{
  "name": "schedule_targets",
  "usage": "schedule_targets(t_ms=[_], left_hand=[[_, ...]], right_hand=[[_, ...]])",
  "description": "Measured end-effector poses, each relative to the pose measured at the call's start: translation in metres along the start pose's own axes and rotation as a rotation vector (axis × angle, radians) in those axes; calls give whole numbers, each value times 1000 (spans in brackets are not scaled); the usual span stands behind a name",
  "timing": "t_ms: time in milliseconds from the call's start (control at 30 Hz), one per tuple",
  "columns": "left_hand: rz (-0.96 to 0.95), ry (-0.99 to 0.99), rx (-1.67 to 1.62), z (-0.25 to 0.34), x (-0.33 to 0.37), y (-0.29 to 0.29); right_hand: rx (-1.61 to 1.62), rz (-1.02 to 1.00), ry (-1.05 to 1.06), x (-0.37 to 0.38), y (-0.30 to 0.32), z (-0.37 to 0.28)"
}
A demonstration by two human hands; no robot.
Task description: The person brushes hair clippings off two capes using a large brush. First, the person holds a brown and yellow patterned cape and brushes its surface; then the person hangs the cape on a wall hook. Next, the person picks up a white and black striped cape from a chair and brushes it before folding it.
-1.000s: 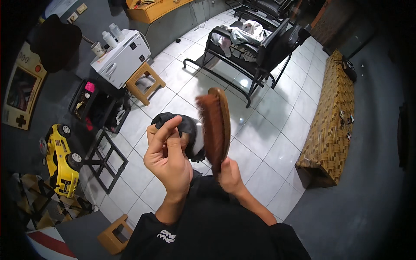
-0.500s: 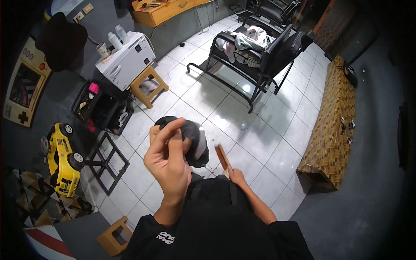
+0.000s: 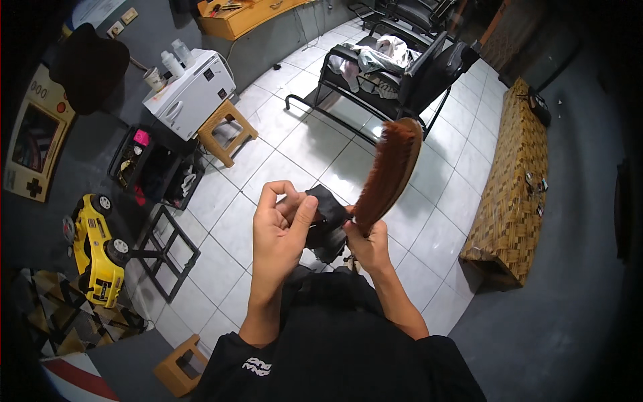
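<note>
In front of my body, my left hand is closed on a dark, soft-looking black item, whose kind I cannot make out. Its thumb and curled fingers pinch the item's left side. Close on the right, my right hand grips the lower end of a brush. Long reddish-brown bristles face left along the brush, and its curved light-brown back faces right. The brush stands tilted up, its lower end beside the black item; whether they touch is unclear.
Ahead stands a black reclining chair with cloths on it. A woven bench runs along the right. At left are a small white fridge, a tan stool, a black rack, a yellow toy car and a black frame.
My right hand has raised the brush from low by my body and brought it close to the left hand. The left hand with the black item has moved slightly right and turned.
</note>
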State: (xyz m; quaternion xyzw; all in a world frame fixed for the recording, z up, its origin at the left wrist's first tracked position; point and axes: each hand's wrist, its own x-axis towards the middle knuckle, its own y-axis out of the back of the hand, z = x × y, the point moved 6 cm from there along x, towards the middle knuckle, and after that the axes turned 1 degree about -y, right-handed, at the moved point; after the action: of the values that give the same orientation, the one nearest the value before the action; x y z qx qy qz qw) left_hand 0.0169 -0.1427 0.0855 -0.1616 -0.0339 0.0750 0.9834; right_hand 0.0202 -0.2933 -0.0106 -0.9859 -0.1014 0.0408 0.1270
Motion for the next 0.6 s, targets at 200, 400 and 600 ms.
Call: schedule_targets(t_ms=[200, 400, 600], left_hand=[[-244, 88, 434, -25, -5, -7], [-593, 124, 619, -47, -6, -19], [-246, 163, 234, -55, 1, -31]], right_hand=[[46, 216, 9, -3, 21, 6], [-47, 221, -21, -9, 38, 3], [-484, 473, 222, -16, 57, -19]])
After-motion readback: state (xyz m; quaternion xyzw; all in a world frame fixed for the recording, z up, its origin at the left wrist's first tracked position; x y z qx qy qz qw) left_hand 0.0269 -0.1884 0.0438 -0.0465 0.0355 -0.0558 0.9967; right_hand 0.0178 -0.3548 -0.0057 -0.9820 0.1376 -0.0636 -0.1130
